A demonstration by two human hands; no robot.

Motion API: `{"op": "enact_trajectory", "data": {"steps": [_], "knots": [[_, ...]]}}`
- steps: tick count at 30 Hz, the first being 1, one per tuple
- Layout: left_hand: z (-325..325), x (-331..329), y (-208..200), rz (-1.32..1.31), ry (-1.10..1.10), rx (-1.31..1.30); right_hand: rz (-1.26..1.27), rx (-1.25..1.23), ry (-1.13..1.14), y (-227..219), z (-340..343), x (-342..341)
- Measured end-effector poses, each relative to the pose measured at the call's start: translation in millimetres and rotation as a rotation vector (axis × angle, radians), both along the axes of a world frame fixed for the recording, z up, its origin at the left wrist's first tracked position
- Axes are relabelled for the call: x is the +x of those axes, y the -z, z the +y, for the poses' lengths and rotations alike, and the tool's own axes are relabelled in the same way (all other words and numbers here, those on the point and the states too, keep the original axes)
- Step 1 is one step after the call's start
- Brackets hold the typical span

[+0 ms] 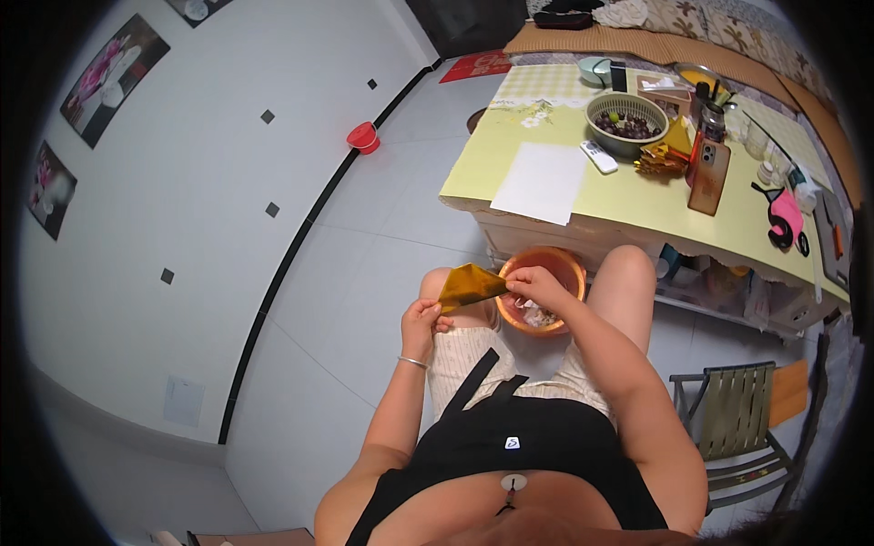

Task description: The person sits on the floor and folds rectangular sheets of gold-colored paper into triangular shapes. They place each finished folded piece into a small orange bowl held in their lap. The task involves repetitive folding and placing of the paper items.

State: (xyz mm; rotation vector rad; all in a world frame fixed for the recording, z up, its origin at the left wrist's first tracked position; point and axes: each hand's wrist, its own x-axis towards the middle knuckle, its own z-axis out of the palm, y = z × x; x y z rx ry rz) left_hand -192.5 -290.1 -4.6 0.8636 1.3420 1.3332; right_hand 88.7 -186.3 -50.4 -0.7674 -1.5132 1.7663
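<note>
Two hands meet at the centre of the frame, both on one gold sheet (469, 285). Left hand (421, 323): fingers curled, pinching the sheet's lower left corner; a thin bracelet (412, 363) sits on that wrist. Right hand (537, 287): fingertips pressed together on the sheet's right edge. Sheet is folded or creased into a rough triangle, held in the air above the person's knees, just left of an orange bowl (564, 264).

Bowl stands on the tiled floor (364, 237) between the knees, partly under the table's edge; pale scraps lie inside, kind not discernible.

Yellow table (628, 205) fills the upper right. On it: a white paper sheet (542, 182) near the front left edge, a small white remote (598, 156) beside it, a grey colander (626, 123) with dark round fruit, a pile of gold folded pieces (660, 159) right of the remote, a phone (709, 176) in an orange case.

Red cup (362, 136) on the floor by the wall, upper left of centre. Folding chair (733, 419) at lower right.
</note>
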Motion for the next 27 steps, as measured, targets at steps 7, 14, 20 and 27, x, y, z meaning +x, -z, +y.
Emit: {"op": "enact_trajectory", "data": {"steps": [7,14,20,27], "knots": [[20,17,2,0.022,-0.021,-0.078,0.045,0.030,0.057,-3,5,8],[27,30,4,-0.033,-0.006,-0.070,0.040,0.005,0.209,-16,1,22],[29,35,10,-0.079,0.026,-0.024,0.035,-0.041,0.216,-4,6,28],[31,40,13,-0.106,0.028,0.000,0.081,-0.063,0.255,1,11,29]]}}
